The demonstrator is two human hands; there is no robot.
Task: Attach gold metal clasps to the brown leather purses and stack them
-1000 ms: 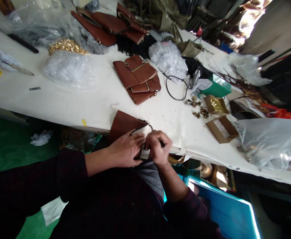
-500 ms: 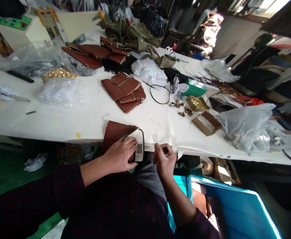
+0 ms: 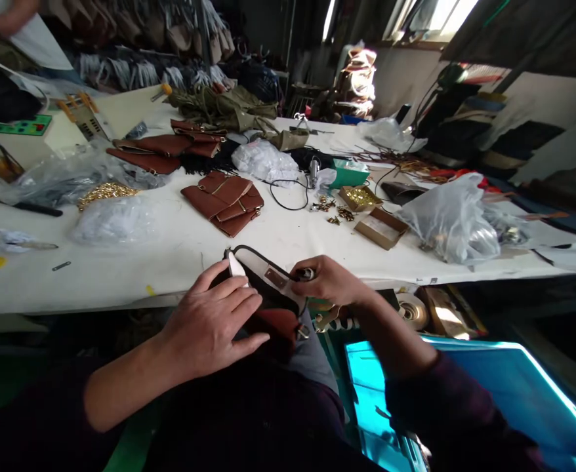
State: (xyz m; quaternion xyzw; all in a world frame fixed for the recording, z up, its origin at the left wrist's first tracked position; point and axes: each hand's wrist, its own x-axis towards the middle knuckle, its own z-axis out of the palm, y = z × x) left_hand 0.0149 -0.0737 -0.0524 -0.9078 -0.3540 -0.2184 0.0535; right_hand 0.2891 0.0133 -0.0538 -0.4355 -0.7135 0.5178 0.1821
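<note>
A small brown leather bag with a dark-edged, pale lining is tilted at the table's front edge, over my lap, its mouth open. Across its left side lies my left hand, fingers spread and holding the bag by its rim. A white piece shows at those fingertips. On the pale inner face sits a small metal plate. My right hand is closed around a short cylindrical tool, only its end visible, and meets the lining's right edge. A metal ring hangs at the bag's corner.
Behind the bag lies a folded brown bag. A cardboard box, loose brass fittings and a clear plastic bag sit to the right. Below right stands a blue bin. Another person's arm shows far left.
My right hand has come from beside the bag to its edge, still holding the tool. The bag has turned and its mouth gapes wider. The camera view has tilted up.
</note>
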